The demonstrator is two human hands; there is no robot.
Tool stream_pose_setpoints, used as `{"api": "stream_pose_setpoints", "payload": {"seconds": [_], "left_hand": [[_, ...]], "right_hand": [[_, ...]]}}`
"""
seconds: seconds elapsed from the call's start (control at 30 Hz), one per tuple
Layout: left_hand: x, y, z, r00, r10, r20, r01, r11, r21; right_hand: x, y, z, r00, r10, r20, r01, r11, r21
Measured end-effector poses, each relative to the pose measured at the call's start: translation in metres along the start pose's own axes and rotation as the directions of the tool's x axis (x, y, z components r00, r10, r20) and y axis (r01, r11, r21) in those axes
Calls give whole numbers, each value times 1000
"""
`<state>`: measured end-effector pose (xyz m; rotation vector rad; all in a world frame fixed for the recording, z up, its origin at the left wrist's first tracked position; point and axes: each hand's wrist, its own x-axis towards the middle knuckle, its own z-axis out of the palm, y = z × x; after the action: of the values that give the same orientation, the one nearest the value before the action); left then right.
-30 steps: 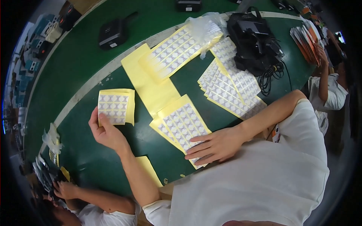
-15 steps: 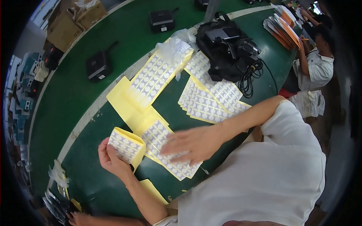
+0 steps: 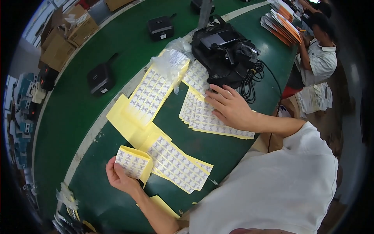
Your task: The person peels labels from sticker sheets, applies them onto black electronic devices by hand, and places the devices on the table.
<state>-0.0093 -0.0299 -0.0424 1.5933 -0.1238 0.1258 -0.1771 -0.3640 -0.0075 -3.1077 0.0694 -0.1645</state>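
My left hand grips a folded sheet of round labels, its yellow backing curling over at the top. My right hand lies palm down, fingers spread, over fanned label sheets beside the black bag; whether its fingertips pinch a sheet cannot be made out. Between the hands, more label sheets overlap on the green table. Bare yellow backing paper lies above them, next to a long stack of label sheets partly under clear plastic.
A black mesh bag with devices and coiled cable sits at the back. Black boxy devices stand on the green belt beyond the pale edge. At right, a co-worker sits near stacked envelopes.
My right hand has moved up and right, from the middle label sheets to the fanned ones by the bag. My left hand keeps its folded sheet. The view has shifted slightly.
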Motion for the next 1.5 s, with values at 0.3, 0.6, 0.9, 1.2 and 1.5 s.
{"api": "stream_pose_setpoints", "payload": {"seconds": [0.3, 0.6, 0.9, 1.2, 1.5], "left_hand": [[0, -4, -4, 1000, -10, 1, 10, 1000, -20], [0, -4, -2, 1000, 16, 27, -16, 1000, 14], [-2, 2, 1, 1000, -1, -7, 1, 1000, 17], [-1, 1, -1, 1000, 6, 21, -7, 999, 37], [-2, 4, -1, 1000, -6, 11, 5, 1000, 28]], "right_hand": [[-18, -8, -32, 985, 96, 142, -124, 971, 207], [-29, 8, -7, 979, 205, 2, -205, 977, 52], [-21, 13, -17, 988, 149, 48, -152, 986, 63], [-37, 22, -10, 990, 24, 138, -48, 983, 176], [-43, 32, -26, 974, -139, 178, 96, 968, 230]]}}
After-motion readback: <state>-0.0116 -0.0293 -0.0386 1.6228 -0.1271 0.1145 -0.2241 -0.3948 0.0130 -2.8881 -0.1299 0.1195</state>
